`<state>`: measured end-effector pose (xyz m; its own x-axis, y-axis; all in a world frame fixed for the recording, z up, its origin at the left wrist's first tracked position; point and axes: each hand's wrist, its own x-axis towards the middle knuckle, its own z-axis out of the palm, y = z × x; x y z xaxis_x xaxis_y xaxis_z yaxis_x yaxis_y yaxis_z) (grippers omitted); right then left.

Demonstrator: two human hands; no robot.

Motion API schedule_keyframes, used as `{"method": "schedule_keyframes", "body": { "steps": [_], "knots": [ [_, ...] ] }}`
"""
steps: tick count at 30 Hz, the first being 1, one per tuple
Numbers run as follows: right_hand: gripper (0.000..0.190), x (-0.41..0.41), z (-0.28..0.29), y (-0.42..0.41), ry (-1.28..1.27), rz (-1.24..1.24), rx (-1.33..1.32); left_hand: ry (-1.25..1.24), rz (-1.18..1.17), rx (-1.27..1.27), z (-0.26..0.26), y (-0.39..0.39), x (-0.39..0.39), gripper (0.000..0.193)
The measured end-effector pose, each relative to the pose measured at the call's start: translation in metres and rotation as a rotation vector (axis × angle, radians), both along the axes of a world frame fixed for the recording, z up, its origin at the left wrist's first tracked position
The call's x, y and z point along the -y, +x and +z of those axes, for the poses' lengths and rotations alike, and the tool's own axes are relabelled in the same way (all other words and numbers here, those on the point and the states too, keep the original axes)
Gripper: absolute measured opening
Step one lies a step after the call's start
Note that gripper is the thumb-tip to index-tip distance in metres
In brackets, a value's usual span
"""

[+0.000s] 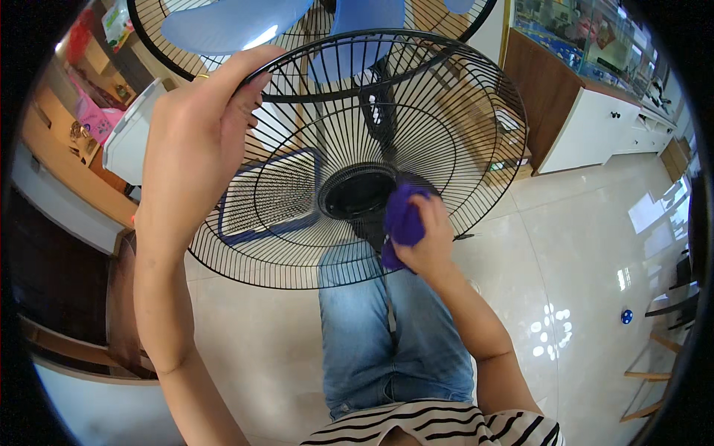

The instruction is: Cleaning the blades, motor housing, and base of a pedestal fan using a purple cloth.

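A round black wire fan guard is held up in front of me, its dished inside facing upward. My left hand grips its rim at the upper left, with the thumb and fingers closed around the edge. In my right hand is a bunched purple cloth, which lies against the wires just right of the guard's black centre disc. Behind the guard stands a fan with blue translucent blades and a black rear grille. Part of its black column shows through the wires.
A blue-edged mat lies on the glossy tiled floor, seen through the wires. At the right is a wood-and-white cabinet under a glass tank. A small blue ball rests near wooden chair legs. Shelves line the left.
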<state>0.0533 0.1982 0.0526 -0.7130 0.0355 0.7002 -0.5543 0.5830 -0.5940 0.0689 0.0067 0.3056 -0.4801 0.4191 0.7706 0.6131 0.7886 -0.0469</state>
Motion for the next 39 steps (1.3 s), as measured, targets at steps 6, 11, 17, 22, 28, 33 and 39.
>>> {"method": "schedule_keyframes", "body": {
  "steps": [6,11,17,22,28,33,39],
  "knots": [
    [0.069,0.025,-0.011,0.029,-0.02,0.071,0.005,-0.088,0.107,0.015,0.009,0.009,-0.01,0.022],
    [0.074,0.03,0.042,0.04,0.054,0.183,0.16,-0.011,0.118,-0.012,0.004,0.008,-0.01,0.022],
    [0.049,0.005,0.079,-0.003,0.001,0.739,0.697,-0.138,0.126,-0.02,0.006,0.007,-0.016,0.024],
    [0.04,0.008,0.127,-0.003,0.63,0.389,0.595,-0.106,0.146,0.001,0.009,0.004,-0.018,0.023],
    [0.037,0.015,0.112,0.001,0.56,0.15,0.44,-0.075,0.139,-0.033,0.004,0.001,-0.024,0.019],
    [0.032,0.022,0.081,-0.002,0.262,0.179,0.318,-0.113,0.072,-0.136,0.004,0.001,-0.027,0.018],
    [0.03,0.026,0.084,0.001,0.44,0.129,0.047,-0.262,0.12,-0.074,0.014,0.003,-0.025,0.018]
  ]
}}
